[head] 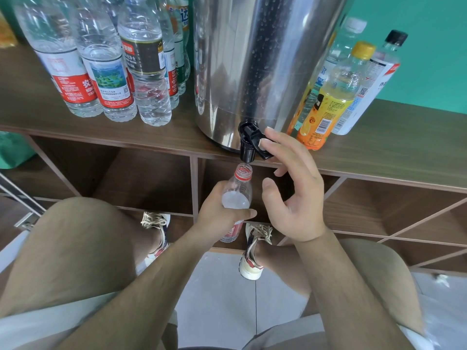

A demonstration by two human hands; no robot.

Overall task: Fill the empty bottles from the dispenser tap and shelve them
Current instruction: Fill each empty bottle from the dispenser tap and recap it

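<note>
We hold the bottle (237,195) in our left hand (217,218), fingers wrapped round its middle. It is tilted a little, with its open mouth just beneath the spout of the black tap (247,147). Our right hand (295,200) is spread loosely and grips nothing; its index fingertip rests on the tap's lever, the thumb well apart below.

We judge the filling to be under way, though the level is hard to read. The neck is narrow, so we should centre the mouth under the spout and bring it close to touching. We should ease the lever off before the water climbs into the neck. The thin wall would buckle under a squeeze, so a light grip low on the body serves best.

The bottle is clear, soft plastic with a red ring at the neck and a red label. The dispenser (265,59) is a polished steel drum beaded with droplets, standing on a dark wood-grain worktop (391,147). Ribbed filled bottles (101,72) crowd its left. An orange-labelled bottle (326,102) with a yellow cap leans at its right.
</note>
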